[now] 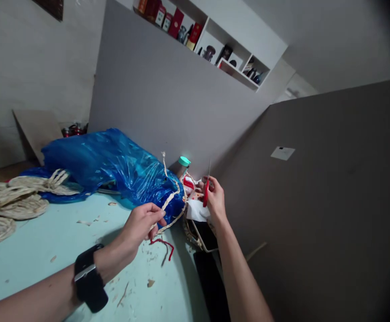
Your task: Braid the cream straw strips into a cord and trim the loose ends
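Observation:
My left hand (144, 220) pinches a pale braided cord (170, 197) between thumb and fingers, above the light green table. One end of the cord sticks up in front of the grey wall, and another length loops round to the right. Below my fingers hangs a piece of red yarn (163, 243). My right hand (215, 199) is closed round the red handle of a pair of scissors (206, 192), whose thin blade points up. Beneath that hand lie white paper (197, 211) and small items in a container, partly hidden.
A blue plastic bag (114, 161) lies across the back of the table (91, 250). Bundles of pale dried fibre (23, 197) sit at left. A bottle with a green lid (184, 162) stands by the wall. Grey panels close off the back and right; scraps dot the tabletop.

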`<state>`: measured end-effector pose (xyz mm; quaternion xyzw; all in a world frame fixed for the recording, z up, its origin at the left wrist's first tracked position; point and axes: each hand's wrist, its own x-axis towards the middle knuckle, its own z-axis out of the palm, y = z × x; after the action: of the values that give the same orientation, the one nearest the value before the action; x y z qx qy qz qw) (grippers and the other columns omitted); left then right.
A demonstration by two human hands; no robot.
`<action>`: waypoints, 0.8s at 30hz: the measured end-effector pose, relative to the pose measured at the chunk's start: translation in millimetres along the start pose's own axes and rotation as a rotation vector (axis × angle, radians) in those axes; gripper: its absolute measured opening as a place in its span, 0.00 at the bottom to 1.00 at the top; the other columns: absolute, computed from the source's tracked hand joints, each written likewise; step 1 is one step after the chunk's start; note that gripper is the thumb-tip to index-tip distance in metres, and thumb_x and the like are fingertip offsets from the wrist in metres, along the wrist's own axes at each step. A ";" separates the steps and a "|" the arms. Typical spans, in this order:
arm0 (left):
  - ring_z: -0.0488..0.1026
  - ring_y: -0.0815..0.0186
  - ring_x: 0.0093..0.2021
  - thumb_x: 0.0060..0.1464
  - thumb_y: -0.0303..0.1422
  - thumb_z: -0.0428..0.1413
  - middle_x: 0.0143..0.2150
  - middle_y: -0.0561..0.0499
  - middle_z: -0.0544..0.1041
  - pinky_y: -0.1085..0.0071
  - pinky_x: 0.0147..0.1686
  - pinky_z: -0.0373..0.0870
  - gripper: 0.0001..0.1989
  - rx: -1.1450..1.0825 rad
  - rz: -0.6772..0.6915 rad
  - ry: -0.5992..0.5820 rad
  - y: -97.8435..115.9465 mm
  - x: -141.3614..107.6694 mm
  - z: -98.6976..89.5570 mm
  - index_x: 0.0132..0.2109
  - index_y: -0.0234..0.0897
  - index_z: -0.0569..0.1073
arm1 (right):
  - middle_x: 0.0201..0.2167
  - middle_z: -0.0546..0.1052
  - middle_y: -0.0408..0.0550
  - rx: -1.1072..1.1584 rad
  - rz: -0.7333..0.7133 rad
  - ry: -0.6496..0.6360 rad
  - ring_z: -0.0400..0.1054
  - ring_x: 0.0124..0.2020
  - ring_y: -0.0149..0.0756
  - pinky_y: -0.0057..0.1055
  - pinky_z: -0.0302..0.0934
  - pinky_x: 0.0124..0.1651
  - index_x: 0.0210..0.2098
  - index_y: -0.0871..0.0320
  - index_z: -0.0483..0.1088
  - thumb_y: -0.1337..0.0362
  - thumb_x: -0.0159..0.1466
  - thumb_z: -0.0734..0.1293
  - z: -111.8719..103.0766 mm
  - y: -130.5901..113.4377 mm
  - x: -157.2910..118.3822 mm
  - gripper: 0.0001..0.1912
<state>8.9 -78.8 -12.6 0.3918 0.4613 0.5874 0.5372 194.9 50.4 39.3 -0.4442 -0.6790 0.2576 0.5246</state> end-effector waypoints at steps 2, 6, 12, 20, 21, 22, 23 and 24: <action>0.57 0.74 0.18 0.46 0.40 0.60 0.24 0.53 0.75 0.74 0.21 0.51 0.12 -0.008 0.001 0.005 -3.7 -0.5 0.8 0.29 0.36 0.71 | 0.26 0.77 0.45 -0.012 0.039 -0.029 0.70 0.22 0.34 0.26 0.61 0.21 0.48 0.60 0.70 0.49 0.59 0.69 -7.8 1.6 -35.3 0.25; 0.58 0.72 0.21 0.45 0.41 0.63 0.25 0.55 0.73 0.73 0.23 0.53 0.13 -0.008 -0.008 0.020 -11.9 -1.4 4.1 0.30 0.35 0.72 | 0.27 0.77 0.44 -0.031 0.052 -0.106 0.70 0.28 0.35 0.27 0.64 0.31 0.43 0.59 0.74 0.57 0.57 0.73 -10.7 -5.6 -103.7 0.17; 0.62 0.69 0.26 0.48 0.39 0.64 0.30 0.52 0.77 0.72 0.27 0.56 0.12 0.022 -0.033 0.000 -14.9 -4.8 8.2 0.36 0.35 0.75 | 0.34 0.78 0.45 -0.293 -0.163 -0.126 0.71 0.30 0.33 0.27 0.65 0.35 0.47 0.58 0.72 0.67 0.62 0.66 -8.5 -9.3 -147.9 0.13; 0.72 0.68 0.35 0.50 0.29 0.61 0.33 0.54 0.80 0.76 0.38 0.68 0.07 -0.113 -0.120 -0.061 12.1 -14.8 14.0 0.39 0.40 0.79 | 0.35 0.76 0.53 -0.603 -0.418 -0.146 0.70 0.35 0.44 0.37 0.67 0.35 0.52 0.64 0.70 0.69 0.56 0.64 -17.5 -17.0 -149.9 0.23; 0.73 0.68 0.34 0.49 0.28 0.62 0.33 0.54 0.81 0.76 0.37 0.69 0.10 -0.130 -0.149 -0.034 14.0 -14.0 13.5 0.40 0.39 0.80 | 0.36 0.76 0.54 -0.644 -0.427 -0.140 0.70 0.36 0.45 0.38 0.67 0.36 0.52 0.65 0.70 0.69 0.56 0.64 -17.6 -16.5 -149.4 0.23; 0.73 0.69 0.33 0.47 0.28 0.64 0.32 0.53 0.81 0.76 0.37 0.69 0.12 -0.151 -0.175 -0.003 15.4 -13.0 12.9 0.42 0.39 0.81 | 0.37 0.76 0.54 -0.678 -0.436 -0.130 0.70 0.36 0.46 0.39 0.67 0.36 0.52 0.65 0.70 0.69 0.56 0.64 -17.7 -15.5 -149.1 0.23; 0.73 0.69 0.32 0.45 0.28 0.66 0.31 0.53 0.82 0.77 0.36 0.70 0.14 -0.168 -0.197 0.024 16.5 -11.9 12.4 0.42 0.38 0.82 | 0.37 0.76 0.55 -0.705 -0.446 -0.117 0.70 0.36 0.46 0.39 0.67 0.36 0.52 0.66 0.70 0.68 0.57 0.64 -17.7 -14.1 -148.9 0.23; 0.74 0.69 0.31 0.43 0.28 0.67 0.30 0.52 0.82 0.77 0.35 0.70 0.16 -0.179 -0.213 0.040 17.2 -10.9 12.0 0.42 0.37 0.82 | 0.37 0.76 0.55 -0.725 -0.456 -0.105 0.70 0.36 0.46 0.40 0.67 0.36 0.52 0.67 0.70 0.68 0.57 0.63 -17.7 -12.6 -148.8 0.23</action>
<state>17.0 -88.2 7.6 0.2793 0.4565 0.5734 0.6203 215.5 -87.6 -16.7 -0.4245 -0.8323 -0.0979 0.3429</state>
